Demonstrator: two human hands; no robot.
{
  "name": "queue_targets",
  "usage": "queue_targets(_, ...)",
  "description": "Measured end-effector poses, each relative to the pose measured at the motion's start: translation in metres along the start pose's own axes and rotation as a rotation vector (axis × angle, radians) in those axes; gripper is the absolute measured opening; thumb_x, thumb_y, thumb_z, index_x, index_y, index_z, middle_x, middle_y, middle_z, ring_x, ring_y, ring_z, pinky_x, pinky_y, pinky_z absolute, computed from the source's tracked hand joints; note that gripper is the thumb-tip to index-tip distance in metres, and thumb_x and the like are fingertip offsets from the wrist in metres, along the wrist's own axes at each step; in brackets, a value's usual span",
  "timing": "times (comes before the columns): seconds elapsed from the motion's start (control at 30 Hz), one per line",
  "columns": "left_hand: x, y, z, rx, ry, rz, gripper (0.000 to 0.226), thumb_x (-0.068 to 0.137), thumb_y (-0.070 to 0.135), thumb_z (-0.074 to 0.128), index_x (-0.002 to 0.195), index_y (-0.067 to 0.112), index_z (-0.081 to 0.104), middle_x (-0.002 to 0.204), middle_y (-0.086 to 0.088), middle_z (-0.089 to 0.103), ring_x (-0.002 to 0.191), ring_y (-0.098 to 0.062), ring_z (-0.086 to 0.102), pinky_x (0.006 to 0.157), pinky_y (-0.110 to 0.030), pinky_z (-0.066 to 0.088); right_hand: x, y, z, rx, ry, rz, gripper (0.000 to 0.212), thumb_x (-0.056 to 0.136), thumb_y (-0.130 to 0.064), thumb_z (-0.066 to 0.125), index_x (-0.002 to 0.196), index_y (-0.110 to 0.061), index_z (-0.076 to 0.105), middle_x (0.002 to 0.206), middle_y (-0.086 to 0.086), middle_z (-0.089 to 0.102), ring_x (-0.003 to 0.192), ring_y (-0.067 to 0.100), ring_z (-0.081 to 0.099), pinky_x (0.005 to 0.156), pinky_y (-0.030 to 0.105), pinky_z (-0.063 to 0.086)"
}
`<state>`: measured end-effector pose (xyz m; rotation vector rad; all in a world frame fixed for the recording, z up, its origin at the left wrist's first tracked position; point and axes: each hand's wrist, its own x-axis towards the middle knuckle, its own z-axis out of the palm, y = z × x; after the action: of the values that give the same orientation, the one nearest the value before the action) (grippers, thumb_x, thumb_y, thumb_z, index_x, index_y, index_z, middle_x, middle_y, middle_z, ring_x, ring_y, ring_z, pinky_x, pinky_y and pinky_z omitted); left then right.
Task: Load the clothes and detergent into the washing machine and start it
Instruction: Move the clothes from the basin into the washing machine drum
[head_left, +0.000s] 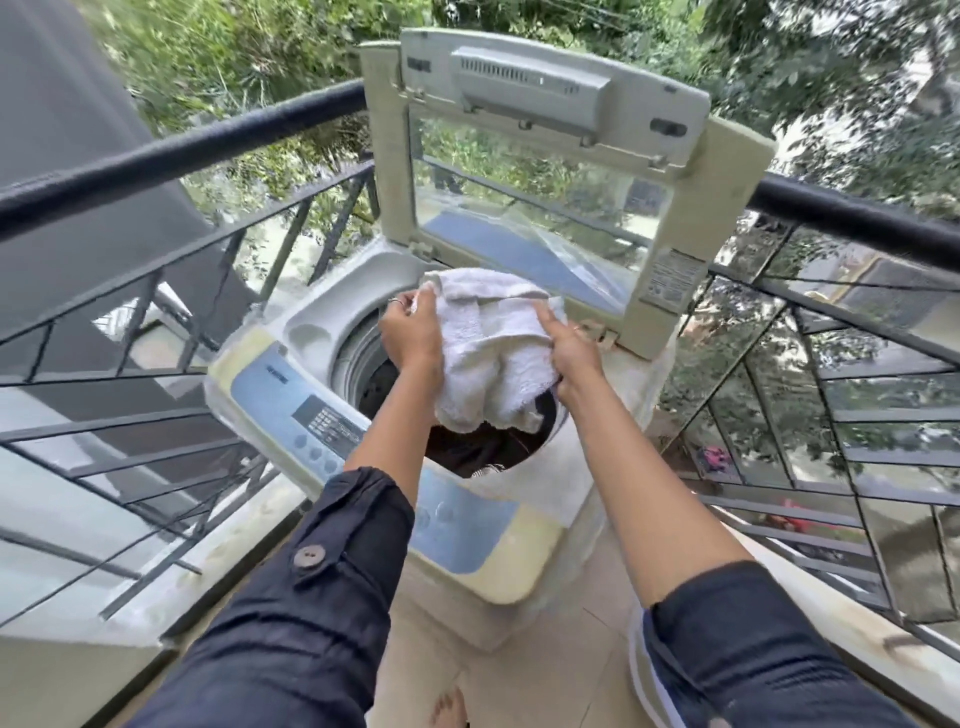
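Both hands (413, 338) (571, 358) pinch a white towel (493, 353) with curled fingers above the drum (358, 364).

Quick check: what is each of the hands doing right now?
Left hand: grips the white towel at its upper left edge.
Right hand: grips the same towel on its right side.

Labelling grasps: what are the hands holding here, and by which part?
Both hold one white towel above the washing machine drum. The left hand pinches its upper left corner, and the right hand grips its right edge.
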<state>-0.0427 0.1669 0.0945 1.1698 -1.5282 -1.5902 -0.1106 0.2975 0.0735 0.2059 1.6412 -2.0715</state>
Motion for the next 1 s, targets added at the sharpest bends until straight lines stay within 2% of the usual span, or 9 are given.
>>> queue_targets(0.1,0.02,-0.01,-0.012,0.026,0.039,0.033,0.016,0.09,0.03,0.059,0.084,0.015,0.057,0.09,-0.008,0.065,0.081,-0.02,0.055,0.069,-0.027,0.04,0.013,0.017,0.011,-0.107,0.019,-0.029,0.014,0.083,-0.031,0.07,0.083,-0.021,0.06,0.081,-0.001,0.063,0.089,0.024,0.06,0.077,0.036,0.047)
queue_targets(0.17,0.03,-0.018,-0.016,0.042,0.037,0.031,0.015,0.089,0.03,0.059,0.086,0.016,0.058,0.094,-0.007,0.066,0.082,-0.02,0.055,0.07,-0.024,0.038,0.021,0.029,0.014,-0.121,0.026,-0.019,0.011,0.085,-0.028,0.068,0.083,-0.021,0.06,0.081,-0.002,0.061,0.085,0.021,0.056,0.074,0.034,0.043)
queue_targets(0.33,0.044,-0.038,-0.018,0.101,0.045,0.014,0.028,0.087,0.041,0.059,0.101,0.018,0.066,0.105,-0.005,0.07,0.097,-0.025,0.063,0.082,-0.03,0.046,0.018,0.041,0.026,-0.114,0.058,0.006,0.019,0.091,-0.022,0.061,0.108,-0.012,0.059,0.076,-0.001,0.056,0.07,0.014,0.049,0.062,0.027,0.04)
queue_targets(0.47,0.052,-0.051,-0.016,0.145,0.044,-0.031,0.029,0.085,0.04,0.059,0.108,0.024,0.066,0.115,-0.004,0.067,0.107,-0.026,0.06,0.095,-0.037,0.048,0.019,0.048,0.032,-0.057,0.054,0.056,0.005,0.096,-0.014,0.053,0.096,-0.017,0.057,0.079,-0.001,0.058,0.066,0.013,0.054,0.055,0.021,0.046)
queue_targets(0.57,0.056,-0.06,-0.017,0.217,0.096,-0.128,0.025,0.08,0.039,0.055,0.102,0.034,0.066,0.122,-0.001,0.062,0.116,-0.026,0.055,0.103,-0.046,0.041,0.015,0.049,0.031,-0.085,-0.006,0.134,0.016,0.097,-0.011,0.048,0.113,-0.017,0.051,0.081,-0.002,0.056,0.066,0.01,0.052,0.055,0.023,0.044)
queue_targets(0.63,0.053,-0.063,-0.02,0.209,0.13,-0.168,0.023,0.082,0.036,0.054,0.101,0.033,0.067,0.128,0.001,0.057,0.121,-0.023,0.051,0.107,-0.042,0.036,0.012,0.051,0.027,-0.153,-0.054,0.191,0.03,0.098,-0.015,0.046,0.128,-0.014,0.05,0.102,0.003,0.061,0.087,0.017,0.06,0.073,0.03,0.05)
queue_targets(0.7,0.047,-0.067,-0.019,0.183,0.121,-0.173,0.023,0.085,0.03,0.053,0.102,0.028,0.068,0.129,0.0,0.057,0.12,-0.022,0.051,0.106,-0.036,0.037,0.01,0.052,0.021,-0.208,-0.069,0.212,0.036,0.099,-0.018,0.045,0.134,-0.012,0.047,0.137,0.01,0.051,0.123,0.029,0.051,0.102,0.042,0.04)
queue_targets(0.73,0.044,-0.071,-0.018,0.167,0.106,-0.167,0.023,0.085,0.028,0.053,0.103,0.025,0.068,0.128,-0.002,0.057,0.119,-0.023,0.053,0.104,-0.034,0.039,0.009,0.053,0.019,-0.217,-0.071,0.21,0.037,0.099,-0.019,0.044,0.135,-0.011,0.047,0.143,0.01,0.046,0.13,0.031,0.046,0.107,0.042,0.034)
queue_targets(1.0,0.001,-0.079,0.001,0.15,0.018,-0.166,0.025,0.092,0.022,0.048,0.111,0.018,0.064,0.119,-0.003,0.064,0.111,-0.022,0.058,0.091,-0.026,0.038,-0.009,0.045,-0.01,-0.165,-0.072,0.131,0.035,0.1,-0.018,0.042,0.131,-0.004,0.05,0.134,0.016,0.054,0.123,0.032,0.054,0.108,0.039,0.035)
